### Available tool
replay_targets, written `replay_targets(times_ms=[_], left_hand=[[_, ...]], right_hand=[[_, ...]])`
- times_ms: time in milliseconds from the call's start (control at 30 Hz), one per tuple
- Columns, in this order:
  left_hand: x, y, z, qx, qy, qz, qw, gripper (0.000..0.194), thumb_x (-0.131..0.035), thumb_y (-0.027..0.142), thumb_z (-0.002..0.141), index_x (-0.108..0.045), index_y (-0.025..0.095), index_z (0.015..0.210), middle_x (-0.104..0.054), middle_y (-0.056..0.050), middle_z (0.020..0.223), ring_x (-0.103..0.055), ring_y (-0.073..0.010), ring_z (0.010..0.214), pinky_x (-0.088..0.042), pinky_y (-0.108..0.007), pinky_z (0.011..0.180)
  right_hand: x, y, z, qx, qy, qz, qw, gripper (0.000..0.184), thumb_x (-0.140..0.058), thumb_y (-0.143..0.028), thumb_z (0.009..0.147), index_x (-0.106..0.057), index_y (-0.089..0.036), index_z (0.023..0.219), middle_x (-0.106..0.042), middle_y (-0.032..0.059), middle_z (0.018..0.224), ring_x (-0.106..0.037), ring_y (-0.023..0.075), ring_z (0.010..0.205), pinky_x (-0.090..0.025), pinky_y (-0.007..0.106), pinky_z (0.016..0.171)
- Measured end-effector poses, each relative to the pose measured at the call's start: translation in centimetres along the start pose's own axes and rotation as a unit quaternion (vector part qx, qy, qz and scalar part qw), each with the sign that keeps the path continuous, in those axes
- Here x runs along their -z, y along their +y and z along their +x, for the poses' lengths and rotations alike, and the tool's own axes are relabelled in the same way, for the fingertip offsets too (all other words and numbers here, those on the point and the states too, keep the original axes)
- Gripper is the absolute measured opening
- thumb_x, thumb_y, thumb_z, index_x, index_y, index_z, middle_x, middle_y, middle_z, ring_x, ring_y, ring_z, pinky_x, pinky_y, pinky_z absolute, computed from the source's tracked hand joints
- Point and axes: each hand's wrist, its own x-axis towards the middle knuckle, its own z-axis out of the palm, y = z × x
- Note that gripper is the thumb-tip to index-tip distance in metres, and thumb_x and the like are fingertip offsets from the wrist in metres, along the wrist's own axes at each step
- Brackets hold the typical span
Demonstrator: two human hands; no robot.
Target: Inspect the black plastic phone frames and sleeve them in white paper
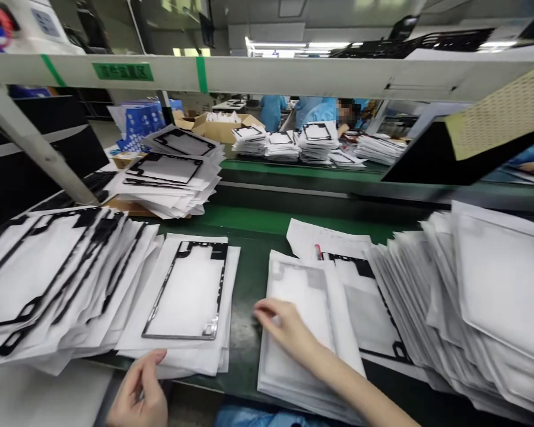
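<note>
A thin black rectangular frame lies on a small stack of white sheets or sleeves at the front edge of the bench. My left hand is just below that stack's lower left corner, its fingers loosely bent and apart, with nothing seen in them. Above a pile of white translucent sleeves, my right hand is bent at the wrist. Its fingertips are drawn together near the pile's left side, and no object shows in them. The top sleeve has a faint frame shape inside.
Fanned piles of black frames with white sheets stand at left; filled white sleeves lean at right. Another frame lies on paper between. A white crossbar spans overhead. Further stacks and people in blue are behind.
</note>
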Motion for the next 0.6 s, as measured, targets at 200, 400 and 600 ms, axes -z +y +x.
replay_targets(times_ms=[200, 400, 600], left_hand=[[-6.7, 5.0, -3.4, -0.005, -0.272, -0.09, 0.958, 0.03, -0.057, 0.044, 0.088, -0.076, 0.021, 0.092, -0.079, -0.009, 0.1, -0.074, -0.0272, 0.099, -0.058, -0.038, 0.092], [-11.7, 7.8, -7.6, 0.02, -0.388, -0.114, 0.914, 0.049, -0.066, 0.044, 0.079, -0.073, 0.012, 0.115, -0.061, -0.023, 0.141, -0.053, -0.0421, 0.135, -0.039, -0.061, 0.114], [-11.4, 8.9, -7.1, 0.091, -0.377, -0.184, 0.903, 0.04, -0.068, 0.052, 0.079, -0.073, 0.02, 0.102, -0.064, -0.018, 0.136, -0.057, -0.0366, 0.131, -0.041, -0.056, 0.114]], right_hand=[[8.9, 4.6, -5.7, 0.045, 0.286, -0.225, 0.93, 0.049, -0.056, -0.069, 0.087, -0.053, -0.023, 0.071, -0.059, 0.0075, 0.068, -0.058, 0.0255, 0.062, -0.044, 0.035, 0.057], [7.8, 5.0, -6.2, 0.163, 0.333, -0.289, 0.883, 0.037, -0.043, -0.041, 0.104, -0.06, -0.02, 0.079, -0.062, 0.0067, 0.068, -0.057, 0.02, 0.055, -0.037, 0.03, 0.05], [5.7, -1.2, -7.3, 0.319, 0.256, -0.222, 0.885, 0.023, -0.035, -0.028, 0.108, -0.051, -0.024, 0.093, -0.066, 0.0068, 0.094, -0.07, 0.0174, 0.09, -0.056, 0.026, 0.079]])
